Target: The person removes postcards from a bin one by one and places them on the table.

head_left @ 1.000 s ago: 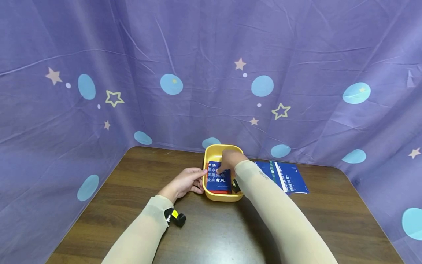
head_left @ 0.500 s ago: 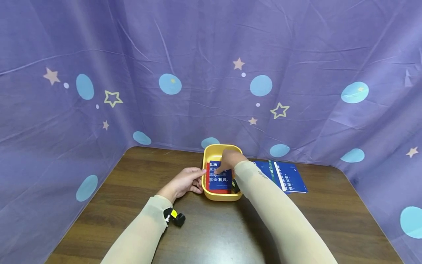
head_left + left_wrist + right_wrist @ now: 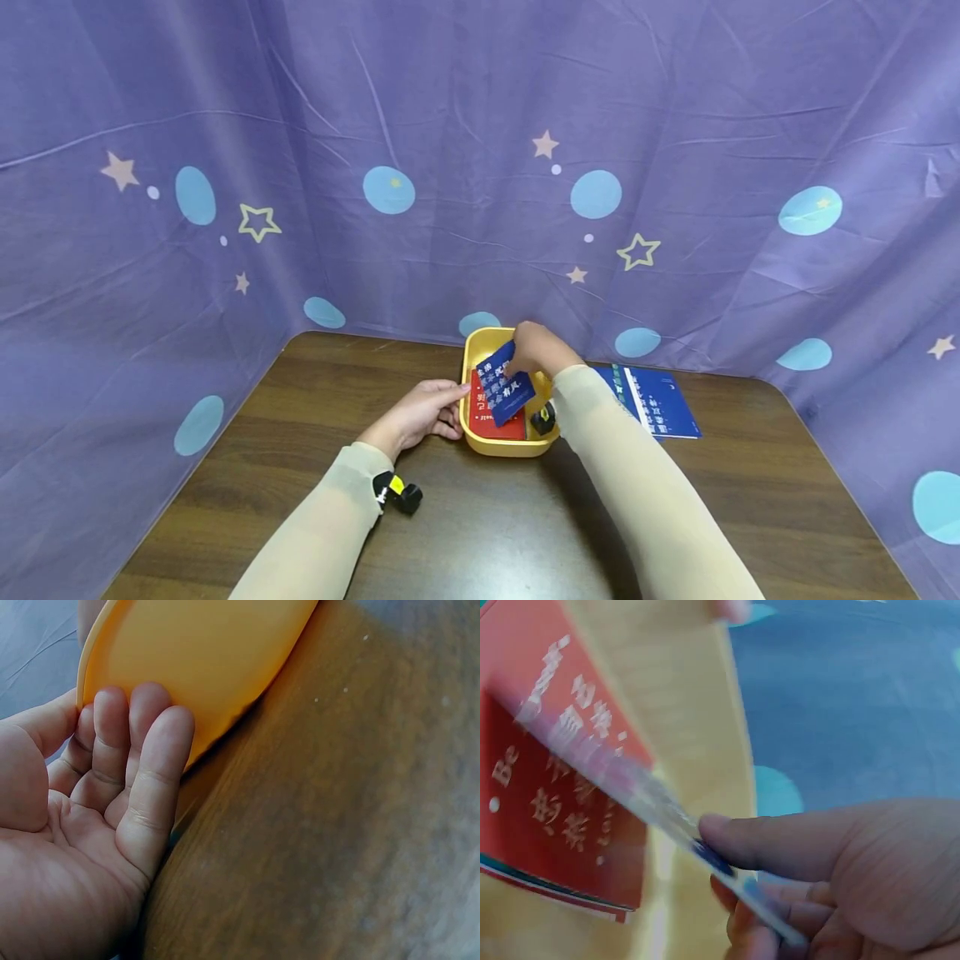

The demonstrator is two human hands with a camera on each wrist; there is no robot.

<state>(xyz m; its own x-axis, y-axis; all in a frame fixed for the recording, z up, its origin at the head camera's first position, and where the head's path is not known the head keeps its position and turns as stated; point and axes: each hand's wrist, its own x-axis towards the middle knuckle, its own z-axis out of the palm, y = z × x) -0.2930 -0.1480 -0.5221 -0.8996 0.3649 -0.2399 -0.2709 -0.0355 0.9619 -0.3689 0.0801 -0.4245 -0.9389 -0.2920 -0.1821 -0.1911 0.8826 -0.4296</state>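
My right hand pinches a thin blue notebook with white lettering between thumb and fingers, tilted over the yellow bin. In the right wrist view its blurred edge runs down into my grip. Below it in the bin lies a red notebook with pale lettering, with other layers showing beneath its edge. My left hand holds the bin's left side. In the left wrist view the thumb is at the rim and the fingers are curled against the outer wall.
Several blue notebooks lie overlapped on the wooden table, right of the bin and partly behind my right sleeve. A purple curtain with stars and dots hangs close behind the table and along its sides.
My right hand has lifted the blue notebook off the red one and tilted it, moving slightly up and right. More of the red notebook shows. My left hand stays on the bin.
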